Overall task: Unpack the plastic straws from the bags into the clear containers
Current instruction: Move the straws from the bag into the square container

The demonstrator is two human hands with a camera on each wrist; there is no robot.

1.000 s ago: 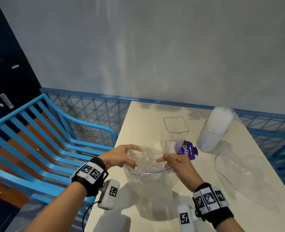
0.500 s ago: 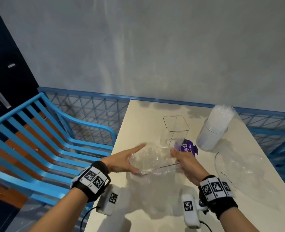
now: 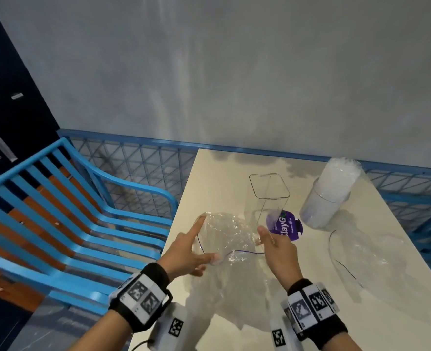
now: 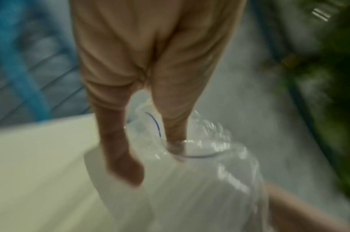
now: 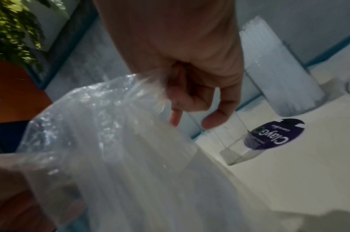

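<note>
- A purple sticker (image 3: pixel 289 225) reading "ClayGo" lies on the cream tabletop (image 3: pixel 234 178), which stands beside a blue chair (image 3: pixel 57 211) and a grey wall (image 3: pixel 234 72).
- The square clear container (image 3: pixel 270 196) is empty; the round container (image 3: pixel 320 209) is full of white straws (image 3: pixel 341 176).
- The left hand (image 3: pixel 186 252), with index finger straight, spreads the clear bag (image 3: pixel 229 236); the right hand (image 3: pixel 277 249) pinches its edge.

Left hand (image 3: pixel 184 254) spread, index and thumb straight; right hand (image 3: pixel 279 251) fingers curled, pinching the bag (image 3: pixel 228 232)

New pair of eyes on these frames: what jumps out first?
The crumpled clear bag held between both hands, near left of the table: the right hand pinches it, the left hand touches its mouth. Behind stands an empty square container; to its right, a round container packed with white straws.
</note>
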